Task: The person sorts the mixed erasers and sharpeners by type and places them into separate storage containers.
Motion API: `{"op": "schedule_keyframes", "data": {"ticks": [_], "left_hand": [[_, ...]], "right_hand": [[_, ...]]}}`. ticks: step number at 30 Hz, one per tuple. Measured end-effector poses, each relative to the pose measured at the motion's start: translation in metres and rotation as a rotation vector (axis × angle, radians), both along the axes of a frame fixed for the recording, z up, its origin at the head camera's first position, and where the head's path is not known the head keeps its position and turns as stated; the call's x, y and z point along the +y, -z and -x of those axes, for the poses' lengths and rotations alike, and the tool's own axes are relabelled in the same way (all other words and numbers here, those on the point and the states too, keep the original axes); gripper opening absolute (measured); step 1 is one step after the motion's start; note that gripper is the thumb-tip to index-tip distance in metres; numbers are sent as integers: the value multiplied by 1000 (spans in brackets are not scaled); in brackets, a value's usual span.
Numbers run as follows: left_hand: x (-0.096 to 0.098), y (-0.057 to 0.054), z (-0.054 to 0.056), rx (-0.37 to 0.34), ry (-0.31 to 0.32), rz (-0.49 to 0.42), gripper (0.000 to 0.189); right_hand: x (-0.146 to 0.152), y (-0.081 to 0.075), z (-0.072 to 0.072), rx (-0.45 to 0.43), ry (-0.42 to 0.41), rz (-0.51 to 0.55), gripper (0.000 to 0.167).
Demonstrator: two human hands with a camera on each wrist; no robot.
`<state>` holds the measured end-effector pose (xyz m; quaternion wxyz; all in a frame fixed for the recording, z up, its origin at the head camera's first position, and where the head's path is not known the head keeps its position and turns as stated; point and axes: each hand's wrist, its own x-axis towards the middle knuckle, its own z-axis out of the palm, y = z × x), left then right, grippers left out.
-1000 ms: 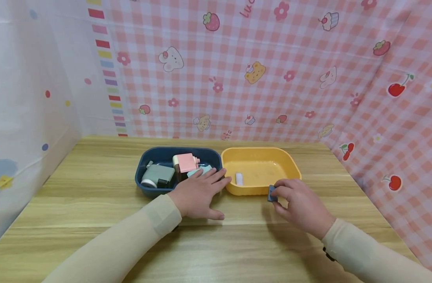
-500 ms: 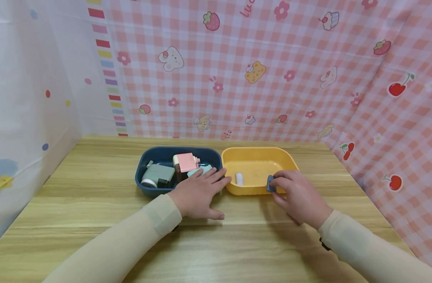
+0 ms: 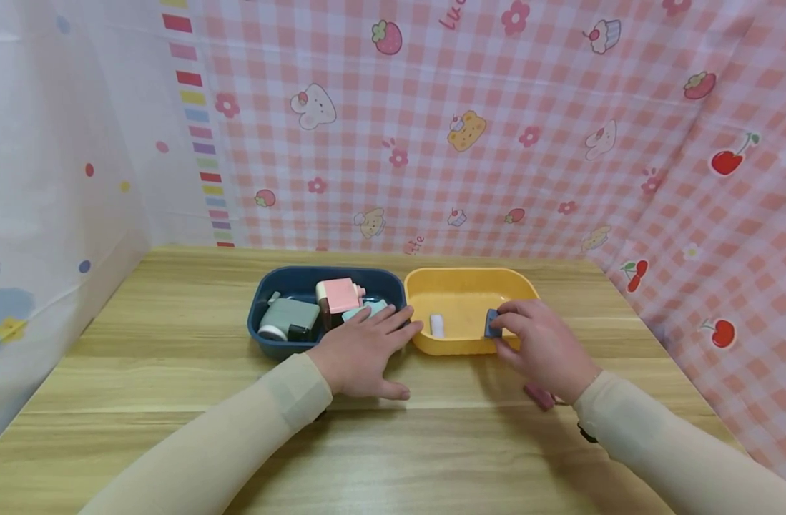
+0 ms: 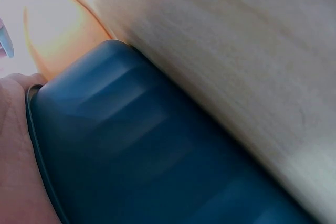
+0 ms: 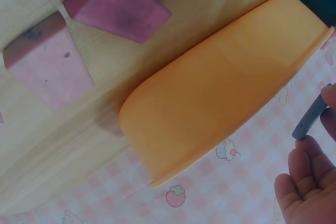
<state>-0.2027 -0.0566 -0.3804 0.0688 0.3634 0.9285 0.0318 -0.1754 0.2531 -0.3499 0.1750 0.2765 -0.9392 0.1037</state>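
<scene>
My right hand (image 3: 547, 352) pinches a small flat blue eraser (image 3: 493, 324) over the front rim of the yellow tray (image 3: 470, 346). In the right wrist view the blue eraser (image 5: 311, 118) shows between thumb and fingers. A white eraser (image 3: 436, 325) lies inside the yellow tray. With fingers spread, my left hand (image 3: 363, 354) rests over the front right part of the dark blue tray (image 3: 277, 348), partly hiding its contents. That tray holds a grey-green boxy thing (image 3: 290, 317), a pink one (image 3: 340, 295) and a pale teal piece (image 3: 367, 310).
On the wooden table (image 3: 393, 458), a dark pink eraser (image 3: 538, 397) lies beneath my right wrist. The right wrist view shows a pale pink eraser (image 5: 50, 61) beside it. A checked cloth (image 3: 405, 143) hangs behind the trays.
My right hand has moved forward and slightly left with the blue eraser, from before the yellow tray to over its rim. The dark pink eraser has come into sight. My left hand has stayed put.
</scene>
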Motion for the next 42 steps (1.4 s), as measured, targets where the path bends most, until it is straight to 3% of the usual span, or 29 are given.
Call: {"op": "schedule_keyframes", "data": {"ticks": [14,33,42], "left_hand": [[0,1,0,7,-3,8,105],[1,1,0,-3,-10,15,105],[1,1,1,-1,-6,18,105]], "right_hand": [[-4,-1,12,2,-4,7,13],[-22,3,33,78,-38,14,9],[-34,-2,40,13,-12,6,10]]}}
